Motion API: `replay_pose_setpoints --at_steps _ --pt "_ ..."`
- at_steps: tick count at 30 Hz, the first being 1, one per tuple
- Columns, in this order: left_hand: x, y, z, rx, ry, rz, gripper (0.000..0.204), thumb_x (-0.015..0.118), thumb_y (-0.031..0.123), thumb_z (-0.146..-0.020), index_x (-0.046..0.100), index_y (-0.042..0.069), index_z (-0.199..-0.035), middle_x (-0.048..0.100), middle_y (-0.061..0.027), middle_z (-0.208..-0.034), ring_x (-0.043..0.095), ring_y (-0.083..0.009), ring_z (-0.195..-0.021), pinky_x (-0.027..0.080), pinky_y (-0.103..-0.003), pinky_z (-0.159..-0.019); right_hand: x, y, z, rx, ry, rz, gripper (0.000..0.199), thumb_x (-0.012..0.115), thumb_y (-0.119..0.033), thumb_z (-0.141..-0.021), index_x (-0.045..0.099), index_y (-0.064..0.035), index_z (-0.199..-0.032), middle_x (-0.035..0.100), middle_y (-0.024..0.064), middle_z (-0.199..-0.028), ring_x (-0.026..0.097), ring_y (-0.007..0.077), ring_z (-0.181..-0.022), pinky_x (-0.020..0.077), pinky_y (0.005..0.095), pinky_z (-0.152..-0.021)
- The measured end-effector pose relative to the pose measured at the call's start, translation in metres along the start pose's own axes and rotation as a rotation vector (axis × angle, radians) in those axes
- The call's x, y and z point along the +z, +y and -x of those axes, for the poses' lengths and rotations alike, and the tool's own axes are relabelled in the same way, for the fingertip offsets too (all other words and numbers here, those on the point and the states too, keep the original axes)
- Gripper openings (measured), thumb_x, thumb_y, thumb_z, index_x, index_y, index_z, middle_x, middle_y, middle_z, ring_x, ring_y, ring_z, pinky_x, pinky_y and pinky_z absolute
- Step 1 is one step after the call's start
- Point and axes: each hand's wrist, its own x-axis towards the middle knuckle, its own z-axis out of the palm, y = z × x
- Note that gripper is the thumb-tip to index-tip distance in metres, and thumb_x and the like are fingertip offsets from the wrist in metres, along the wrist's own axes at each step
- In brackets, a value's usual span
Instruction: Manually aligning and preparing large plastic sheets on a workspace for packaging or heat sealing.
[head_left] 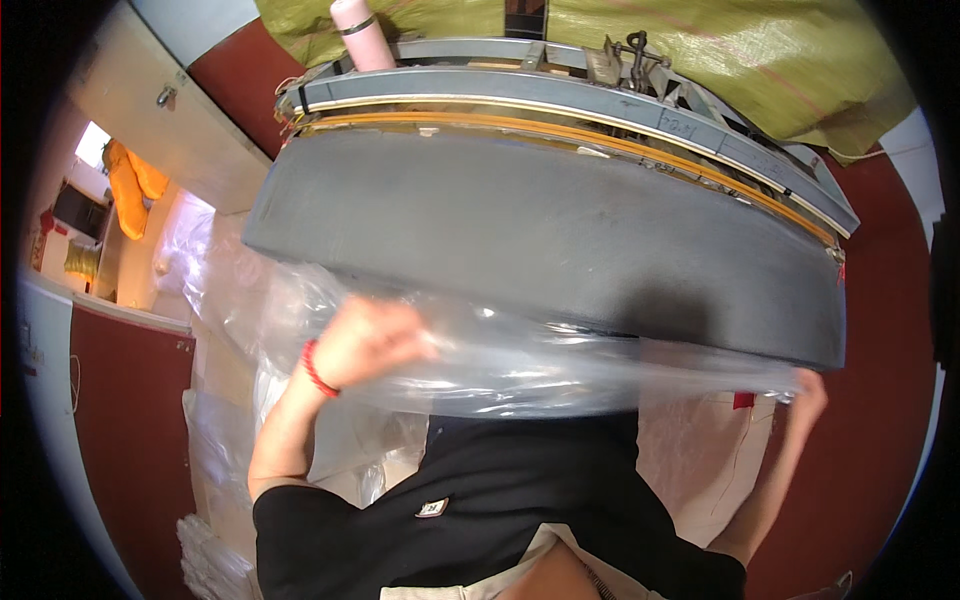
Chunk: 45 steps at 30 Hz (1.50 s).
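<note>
My left hand is closed on the left end of a clear plastic bag, a red band on its wrist. At the far right my right hand grips the bag's other end. The bag is stretched between both hands, just in front of the near edge of a grey padded table. A black garment hangs below the bag, against my body.
A metal frame with an orange strip runs along the table's far side. A pink cylinder and green sacking lie beyond. More clear plastic bags pile at the left. The floor is red-brown.
</note>
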Motion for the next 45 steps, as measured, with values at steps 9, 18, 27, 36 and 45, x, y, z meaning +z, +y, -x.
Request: replay_pose_setpoints --at_steps 9,18,27,36,45 --pt "-0.121 -0.242 0.072 -0.552 0.067 -0.454 0.031 0.049 -0.009 -0.059 0.062 0.004 -0.085 0.063 -0.014 -0.079 0.06 -0.0267 -0.082 0.046 -0.033 -0.074 -0.118 0.073 -0.074 -0.077 0.377 0.076 0.024 0.051 -0.015 -0.085 0.059 -0.0016 -0.102 0.062 0.0053 -0.094 0.056 0.0141 -0.086 0.043 0.0271 -0.08" --pt "-0.071 -0.245 -0.058 -0.647 0.543 -0.253 0.046 0.055 0.029 -0.083 0.049 -0.003 -0.115 0.051 -0.0191 -0.116 0.05 -0.0263 -0.105 0.038 -0.033 -0.09 0.018 -0.03 -0.111 -0.13 -0.26 0.436 0.01 0.054 -0.003 -0.071 0.056 0.0009 -0.08 0.056 0.0156 -0.067 0.056 0.0218 -0.063 0.0421 0.0308 -0.06" --pt "-0.051 -0.382 -0.026 -0.792 0.458 -0.497 0.056 0.042 0.043 -0.088 0.039 0.005 -0.128 0.035 -0.0128 -0.134 0.031 -0.026 -0.125 0.023 -0.034 -0.103 -0.009 -0.085 -0.194 -0.229 0.576 0.804 0.025 0.063 -0.012 -0.073 0.058 -0.0022 -0.095 0.059 0.0121 -0.092 0.055 0.027 -0.084 0.044 0.0366 -0.073" --pt "-0.061 -0.409 -0.013 -0.776 0.376 -0.561 0.055 0.033 0.044 -0.09 0.03 0.012 -0.134 0.026 -0.0109 -0.139 0.024 -0.0282 -0.129 0.021 -0.037 -0.104 0.078 -0.069 -0.105 -0.389 -0.057 0.592 0.046 0.057 -0.034 -0.078 0.05 -0.0097 -0.116 0.041 0.0132 -0.126 0.032 0.0297 -0.121 0.0274 0.0399 -0.097" --pt "-0.09 -0.457 0.022 -0.762 0.541 -0.463 0.052 0.039 0.035 -0.091 0.035 -0.001 -0.129 0.031 -0.0172 -0.136 0.027 -0.0269 -0.127 0.021 -0.033 -0.104 0.062 -0.083 -0.105 0.14 -0.237 0.71 0.07 0.047 -0.058 -0.078 0.034 -0.0169 -0.132 0.019 0.0134 -0.142 0.012 0.033 -0.131 0.0153 0.0492 -0.102"
